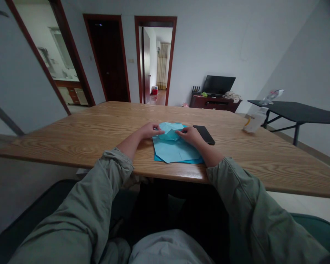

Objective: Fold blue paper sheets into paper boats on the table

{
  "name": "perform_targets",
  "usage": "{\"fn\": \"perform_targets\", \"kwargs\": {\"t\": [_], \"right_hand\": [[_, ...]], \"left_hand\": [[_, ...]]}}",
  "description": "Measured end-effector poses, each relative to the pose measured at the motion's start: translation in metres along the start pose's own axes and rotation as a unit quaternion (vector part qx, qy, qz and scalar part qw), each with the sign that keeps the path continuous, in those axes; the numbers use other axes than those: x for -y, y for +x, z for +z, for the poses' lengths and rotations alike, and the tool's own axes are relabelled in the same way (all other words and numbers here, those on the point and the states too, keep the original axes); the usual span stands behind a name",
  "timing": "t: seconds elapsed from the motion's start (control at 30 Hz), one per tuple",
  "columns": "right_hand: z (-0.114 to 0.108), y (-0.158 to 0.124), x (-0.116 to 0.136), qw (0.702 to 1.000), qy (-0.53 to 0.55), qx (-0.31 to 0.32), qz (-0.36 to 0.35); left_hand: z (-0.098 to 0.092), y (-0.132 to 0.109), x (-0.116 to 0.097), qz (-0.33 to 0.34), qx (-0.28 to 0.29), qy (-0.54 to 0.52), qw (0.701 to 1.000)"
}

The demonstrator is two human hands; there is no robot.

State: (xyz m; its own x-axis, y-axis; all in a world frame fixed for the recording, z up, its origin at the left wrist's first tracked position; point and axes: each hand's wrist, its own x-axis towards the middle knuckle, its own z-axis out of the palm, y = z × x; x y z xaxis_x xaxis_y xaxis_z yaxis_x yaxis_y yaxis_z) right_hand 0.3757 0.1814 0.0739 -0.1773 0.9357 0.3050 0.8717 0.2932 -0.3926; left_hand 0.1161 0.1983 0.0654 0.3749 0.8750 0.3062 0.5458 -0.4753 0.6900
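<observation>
A folded piece of light blue paper rests on top of flat light blue paper sheets near the front edge of a wooden table. My left hand pinches the left side of the folded piece with curled fingers. My right hand pinches its right side, fingers pressed together. Both hands rest on the sheets. Grey-green sleeves cover both forearms.
A black phone lies flat just right of my right hand. A white bottle stands near the table's right edge. A black side table is at the right; a TV cabinet and doorways are behind.
</observation>
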Motion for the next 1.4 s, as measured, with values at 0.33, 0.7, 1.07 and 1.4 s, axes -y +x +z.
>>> {"fn": "perform_targets", "kwargs": {"t": [0.33, 0.7, 1.07, 1.4], "right_hand": [[-0.002, 0.0, -0.001, 0.999, -0.011, -0.008, 0.038], [-0.006, 0.001, -0.009, 0.995, 0.038, -0.006, -0.095], [-0.028, -0.008, 0.018, 0.965, -0.069, 0.055, -0.245], [-0.02, -0.006, 0.018, 0.985, -0.085, 0.084, -0.128]], "left_hand": [[0.0, 0.003, 0.005, 0.012, 0.013, -0.013, 1.0], [-0.002, 0.001, 0.005, 0.01, 0.01, 0.003, 1.0], [0.003, 0.003, 0.0, 0.013, 0.007, 0.001, 1.0], [0.003, 0.003, 0.001, 0.012, 0.005, -0.035, 0.999]]}}
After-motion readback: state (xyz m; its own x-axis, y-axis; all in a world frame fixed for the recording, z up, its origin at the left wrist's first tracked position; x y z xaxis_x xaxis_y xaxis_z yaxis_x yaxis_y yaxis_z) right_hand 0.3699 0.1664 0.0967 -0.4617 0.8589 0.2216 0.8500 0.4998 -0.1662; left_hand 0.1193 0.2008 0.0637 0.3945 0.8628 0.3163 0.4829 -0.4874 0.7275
